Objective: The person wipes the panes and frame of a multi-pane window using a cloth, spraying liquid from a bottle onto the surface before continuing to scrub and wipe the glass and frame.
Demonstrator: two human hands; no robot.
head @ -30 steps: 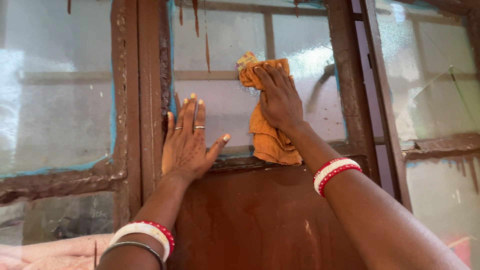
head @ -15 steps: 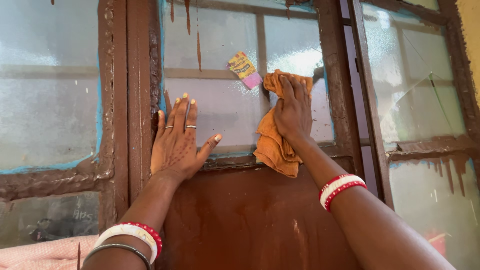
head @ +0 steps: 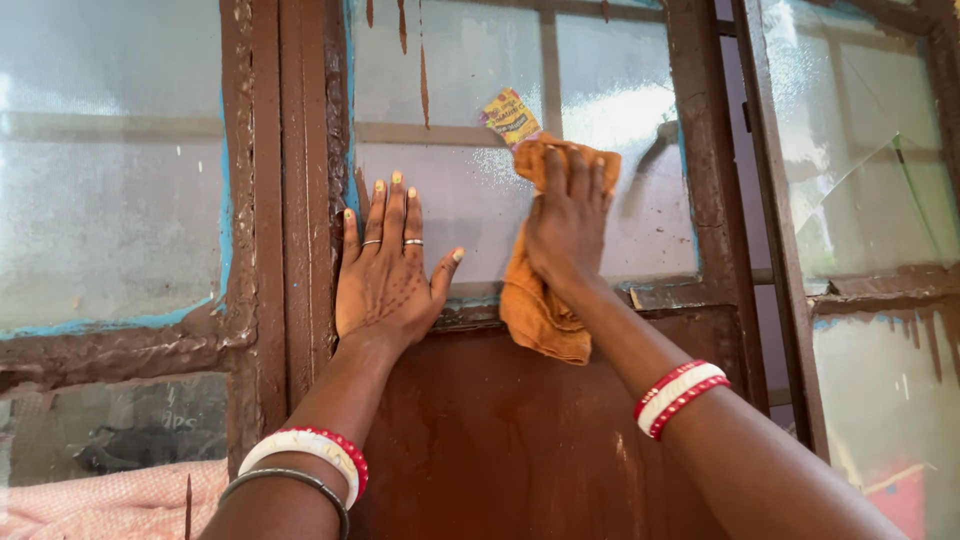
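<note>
My right hand [head: 565, 220] presses an orange cloth [head: 535, 310] flat against a frosted glass pane [head: 470, 70] set in a brown painted frame [head: 300, 180]. The cloth hangs down below my palm over the frame's lower rail. A small yellow and pink sticker [head: 511, 116] is stuck on the glass just above the cloth's top corner. My left hand [head: 390, 270] lies flat with fingers spread on the same pane near its left edge, holding nothing. Both wrists carry red and white bangles.
A brown panel [head: 500, 440] fills the door below the glass. Further frosted panes sit at left [head: 110, 170] and right [head: 860, 130], the right one cracked. Brown paint drips streak the glass. Pink fabric [head: 110, 500] lies at the bottom left.
My right hand with the cloth went right across the glass, then came back left below the sticker. The left hand stayed planted on the pane.
</note>
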